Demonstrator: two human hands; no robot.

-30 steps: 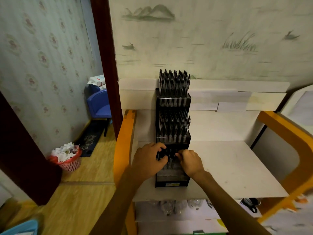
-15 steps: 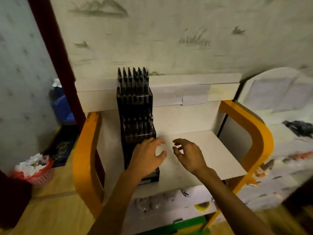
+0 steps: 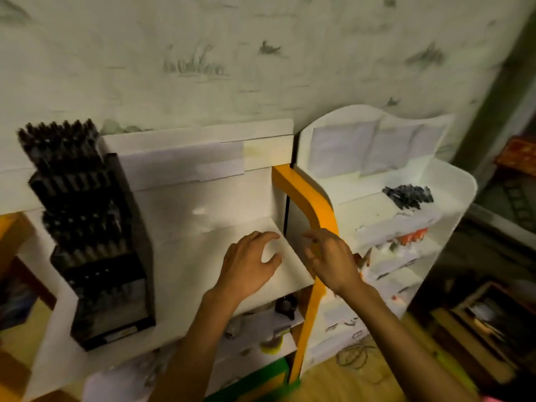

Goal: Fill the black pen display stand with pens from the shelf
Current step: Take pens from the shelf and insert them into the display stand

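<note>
**Pen stand at the desk's left, both hands empty over the right edge**

Black pen display stand (image 3: 95, 242) stood at the left side of the white desk (image 3: 203, 256), its base near the front edge and its stepped tiers rising toward the back panel. Dark pens (image 3: 62, 140) filled the upper tiers; the lowest tier looked only partly filled, though motion blur hid the detail. A pale label strip ran along the stand's base, its writing too smeared to read.

Both forearms reached up from the bottom of the view, well to the right of the stand. The left hand (image 3: 249, 268) hovered palm-down over the desk's right half, fingers loosely spread and slightly bent, thumb out to the side, gripping nothing. The right hand (image 3: 330, 259) hung just past the desk's right edge, in front of the orange side frame (image 3: 313, 204), its fingers relaxed and a little curled, also holding nothing. Whether either hand touched the surface beneath it could not be told.

Beside the desk stood a white shelf unit (image 3: 452, 192). A loose heap of black pens (image 3: 409, 195) lay on its upper shelf, toward the right side, well apart from both hands. Paper sheets hung on its back panel, any text on them unreadable.
</note>
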